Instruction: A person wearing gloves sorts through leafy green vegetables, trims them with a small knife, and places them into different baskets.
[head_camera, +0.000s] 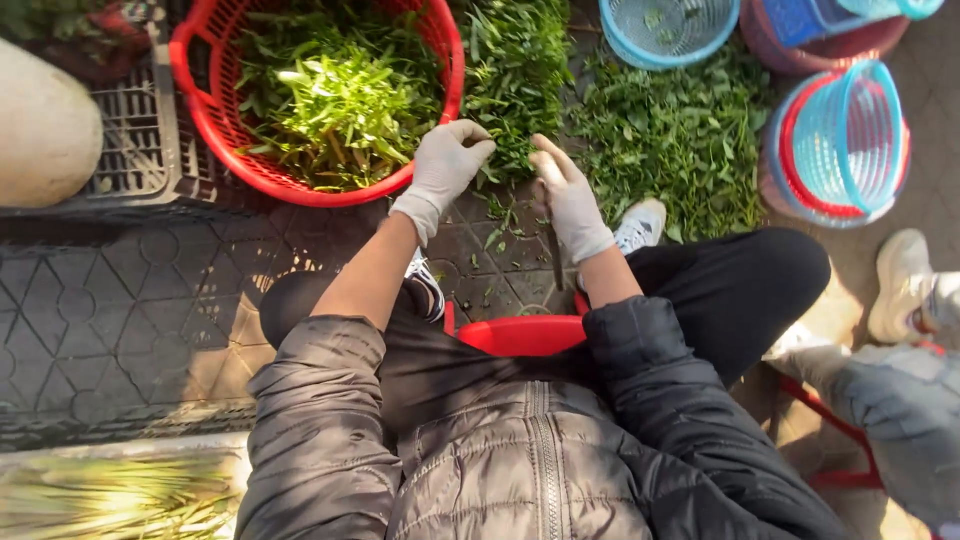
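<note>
Gloved left hand (445, 165) pinches leafy green stems (515, 70) beside half-filled round red plastic basket (200, 100); gloved right hand (570, 200) grips a thin dark stalk (555, 260); pile ahead unsorted.

Both gloves pale grey-white: left hand (445, 165), right hand (570, 195). Round basket (195, 75) red with open lattice wall; leafy stems (340, 105) inside bright to dark green. Loose leaf pile (680, 130) dark green. Small baskets (840, 140) light blue, one rim red. Paving (130, 300) dark grey, hexagon pattern. Jacket (520, 450) black, quilted.
</note>
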